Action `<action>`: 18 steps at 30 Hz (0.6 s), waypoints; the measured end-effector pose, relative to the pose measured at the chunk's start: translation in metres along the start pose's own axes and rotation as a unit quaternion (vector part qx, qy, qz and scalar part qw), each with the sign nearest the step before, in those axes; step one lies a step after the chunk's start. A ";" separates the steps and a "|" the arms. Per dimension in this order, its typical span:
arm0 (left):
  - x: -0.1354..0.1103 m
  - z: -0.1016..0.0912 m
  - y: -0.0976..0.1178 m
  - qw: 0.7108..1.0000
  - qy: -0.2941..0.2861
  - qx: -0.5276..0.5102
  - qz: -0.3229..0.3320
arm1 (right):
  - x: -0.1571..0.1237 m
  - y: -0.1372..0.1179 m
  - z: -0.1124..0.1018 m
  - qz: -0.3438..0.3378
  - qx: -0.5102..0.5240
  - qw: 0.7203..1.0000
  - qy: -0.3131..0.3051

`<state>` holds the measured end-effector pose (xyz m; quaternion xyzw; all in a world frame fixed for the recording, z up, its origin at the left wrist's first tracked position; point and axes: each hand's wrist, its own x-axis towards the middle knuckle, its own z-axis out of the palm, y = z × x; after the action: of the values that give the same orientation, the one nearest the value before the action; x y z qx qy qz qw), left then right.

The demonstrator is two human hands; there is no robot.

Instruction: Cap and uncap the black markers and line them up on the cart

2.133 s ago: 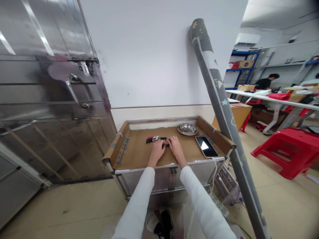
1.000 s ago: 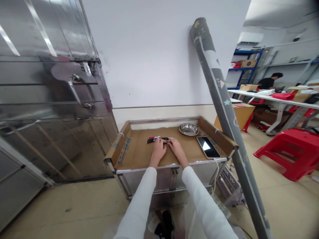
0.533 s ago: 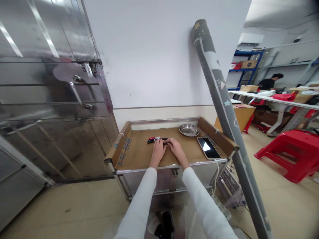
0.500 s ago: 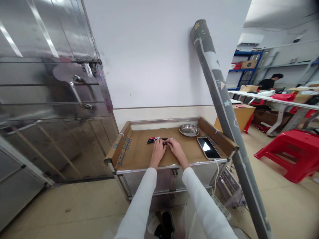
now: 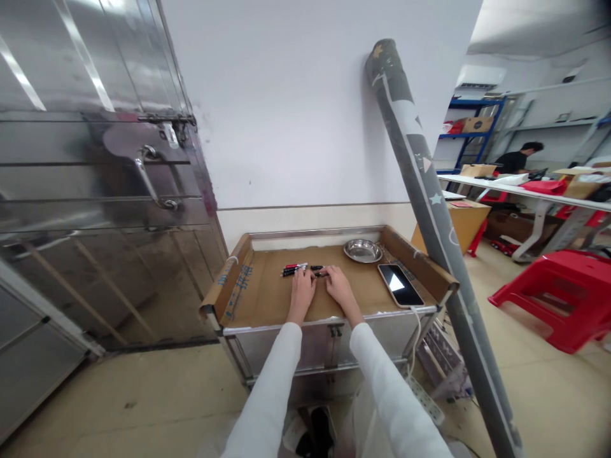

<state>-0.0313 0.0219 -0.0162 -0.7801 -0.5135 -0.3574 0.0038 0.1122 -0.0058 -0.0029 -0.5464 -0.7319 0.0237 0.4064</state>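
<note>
On the brown cardboard lining of a small metal cart, my right hand (image 5: 338, 284) is closed, its fingertips pinching a slim dark pen (image 5: 320, 275). The pen's other end reaches toward my left hand (image 5: 302, 289), whose fingers are curled down around it. Part of the pen is hidden by the fingers. Just beyond my left hand lie several pens (image 5: 289, 271) side by side, black ones and a red one. Another short dark pen piece (image 5: 316, 267) rests behind the gap between my hands.
A round steel bowl (image 5: 363, 250) stands at the back right of the cart. Nearer is a phone (image 5: 400, 285) with a white cable. A grey patterned roll (image 5: 420, 159) leans across the right corner. A red stool (image 5: 556, 299) and a co-worker (image 5: 513, 160) are farther right.
My hands have drawn a little apart, the right one shifting right, so more of the dark pen between them shows. The other pens, bowl and phone stay put.
</note>
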 end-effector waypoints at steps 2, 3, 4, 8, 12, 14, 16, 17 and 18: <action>0.000 0.000 0.000 1.000 0.001 0.000 -0.001 | 0.000 0.002 0.002 -0.001 -0.012 1.000 -0.008; 0.000 0.000 0.000 1.000 0.001 -0.001 -0.001 | 0.000 0.003 0.003 -0.002 -0.016 1.000 -0.011; 0.000 0.000 0.000 1.000 0.003 -0.002 0.000 | 0.000 0.004 0.004 -0.004 -0.019 1.000 -0.013; 0.000 0.002 0.000 1.000 0.011 -0.006 0.005 | 0.000 0.007 0.006 -0.006 -0.024 1.000 -0.013; 0.000 0.003 -0.001 1.000 0.013 -0.003 0.003 | 0.000 0.009 0.007 0.001 -0.040 0.999 -0.009; 0.000 0.003 -0.002 1.000 0.014 -0.002 0.003 | 0.000 0.009 0.007 0.011 -0.053 0.999 -0.004; 0.000 0.002 -0.002 1.000 0.012 0.000 0.004 | 0.000 0.010 0.008 0.021 -0.064 0.998 -0.001; 0.000 0.001 -0.001 1.000 0.009 0.001 0.005 | 0.000 0.010 0.008 0.025 -0.069 0.997 0.000; 0.000 0.000 -0.001 1.000 0.005 0.002 0.009 | 0.000 0.010 0.008 0.029 -0.073 0.997 0.002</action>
<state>-0.0317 0.0222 -0.0171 -0.7826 -0.5073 -0.3605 0.0112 0.1146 0.0015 -0.0133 -0.5956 -0.7149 -0.0197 0.3659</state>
